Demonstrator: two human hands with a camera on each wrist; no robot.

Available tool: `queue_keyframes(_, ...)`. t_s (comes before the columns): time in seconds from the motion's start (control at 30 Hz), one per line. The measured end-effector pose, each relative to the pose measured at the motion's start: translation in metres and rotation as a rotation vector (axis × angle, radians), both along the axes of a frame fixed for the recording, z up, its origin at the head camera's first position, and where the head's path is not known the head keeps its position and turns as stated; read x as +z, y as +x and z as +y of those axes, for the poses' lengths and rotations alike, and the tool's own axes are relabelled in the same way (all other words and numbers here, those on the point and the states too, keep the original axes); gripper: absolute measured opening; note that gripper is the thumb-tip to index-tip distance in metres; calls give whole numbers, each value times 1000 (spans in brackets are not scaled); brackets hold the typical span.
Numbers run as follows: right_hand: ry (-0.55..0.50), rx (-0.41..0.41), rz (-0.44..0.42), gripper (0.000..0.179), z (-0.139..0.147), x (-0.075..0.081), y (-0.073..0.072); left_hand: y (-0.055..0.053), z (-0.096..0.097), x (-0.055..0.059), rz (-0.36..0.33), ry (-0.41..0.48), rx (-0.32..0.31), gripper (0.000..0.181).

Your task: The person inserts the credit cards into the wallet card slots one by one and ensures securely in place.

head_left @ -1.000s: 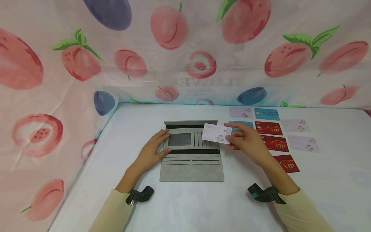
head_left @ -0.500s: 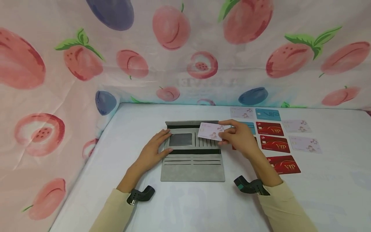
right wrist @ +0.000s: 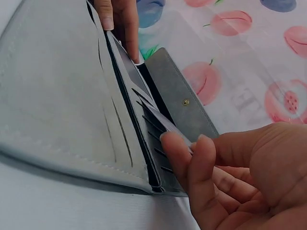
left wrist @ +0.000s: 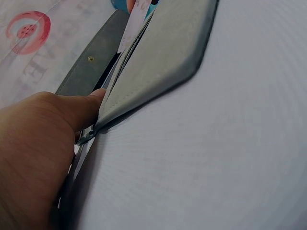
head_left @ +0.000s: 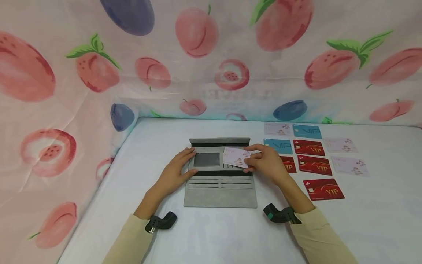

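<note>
A grey wallet [head_left: 220, 198] lies unfolded on the white table, with a clear window [head_left: 206, 159] and rows of card slots [right wrist: 158, 139]. My left hand [head_left: 172, 171] rests on its left edge, fingers extended and thumb [right wrist: 108, 23] pressing near the fold. Between thumb and fingers, my right hand [head_left: 269, 164] pinches a pale pink flowered card [head_left: 234, 155] by its right end. The card sits over the upper right slots, slightly tilted. In the right wrist view its far end [right wrist: 160, 116] reaches right at one of the slots.
Right of the wallet lie several cards in loose rows: red VIP cards [head_left: 324, 189], blue VIP cards [head_left: 307, 131] and pale flowered ones [head_left: 350, 166]. A fruit-print cloth [head_left: 197, 73] hangs behind and to the left. Each wrist wears a black camera mount [head_left: 280, 213].
My right hand has carried the pale card left, then lower toward the slots, uncovering the blue and red cards behind it. My left hand has stayed on the wallet's edge.
</note>
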State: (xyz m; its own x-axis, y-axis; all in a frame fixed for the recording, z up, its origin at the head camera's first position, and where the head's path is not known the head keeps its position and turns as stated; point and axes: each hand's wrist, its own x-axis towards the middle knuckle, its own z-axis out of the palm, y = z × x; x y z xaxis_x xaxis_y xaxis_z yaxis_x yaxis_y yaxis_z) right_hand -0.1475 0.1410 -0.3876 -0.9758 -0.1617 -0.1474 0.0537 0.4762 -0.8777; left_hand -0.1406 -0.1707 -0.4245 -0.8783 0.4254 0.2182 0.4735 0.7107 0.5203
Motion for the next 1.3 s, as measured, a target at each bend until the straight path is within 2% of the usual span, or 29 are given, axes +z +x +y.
queue_keyframes(0.13, 13, 19, -40, 42, -1, 0, 0, 1, 0, 0, 2, -3, 0, 61)
queue_keyframes(0.27, 39, 30, -18, 42, -5, 0, 2, 0, 0, 0, 1, 3, 0, 61)
queue_keyframes(0.43, 97, 14, 27, 42, -12, 3, 4, -1, 1, -2, -13, 4, -9, 61)
queue_keyframes(0.6, 147, -40, 27, 45, -18, 8, 1, -1, 1, -2, 4, 2, -8, 62)
queue_keyframes(0.77, 114, -177, -4, 38, -27, 8, 1, 0, 0, -2, 3, -4, -3, 61)
queue_keyframes(0.83, 93, -203, 2, 33, -30, 6, 2, 0, 0, -2, 0, -8, 1, 61)
queue_keyframes(1.13, 76, -184, 81, 30, -34, 0, 5, 0, 0, 0, -19, -10, 7, 61)
queue_keyframes(1.3, 61, -179, 77, 31, -37, -2, 5, 1, -1, 0, -24, -10, 10, 61)
